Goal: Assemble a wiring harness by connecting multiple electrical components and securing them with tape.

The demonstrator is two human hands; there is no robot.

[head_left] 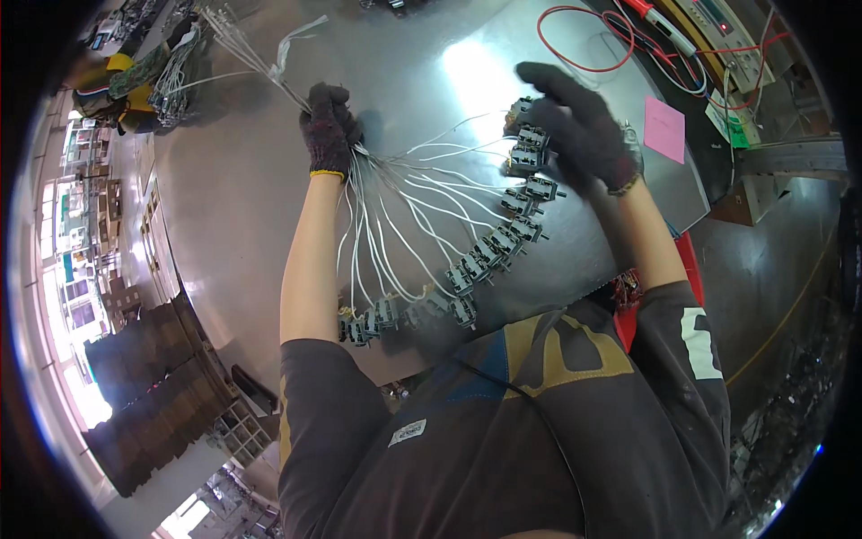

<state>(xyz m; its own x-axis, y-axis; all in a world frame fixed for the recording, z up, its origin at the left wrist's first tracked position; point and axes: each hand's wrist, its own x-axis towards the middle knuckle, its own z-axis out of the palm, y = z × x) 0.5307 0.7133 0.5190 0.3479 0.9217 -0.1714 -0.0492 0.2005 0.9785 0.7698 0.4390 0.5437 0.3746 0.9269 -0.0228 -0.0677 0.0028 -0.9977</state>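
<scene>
My left hand [329, 133], in a dark knitted glove with a yellow cuff, is closed around a bundle of white wires [384, 169]. The bundle's loose ends [241, 40] stick out past the fist toward the far left. On the near side the wires fan out to a curved row of small black electrical parts with metal pins [489, 251], lying on the metal table [233, 207]. My right hand [582, 126], also in a dark glove, is beside the row's far right end, fingers stretched out and apart. No part shows in its grasp.
At the far right are a red cable loop [585, 9], a red-and-white probe [663, 25] and a bench instrument [718, 31]. A pink paper [664, 129] lies near the table's right edge. Another bundle of wires [175, 90] is at the far left, near a person in yellow and dark clothing.
</scene>
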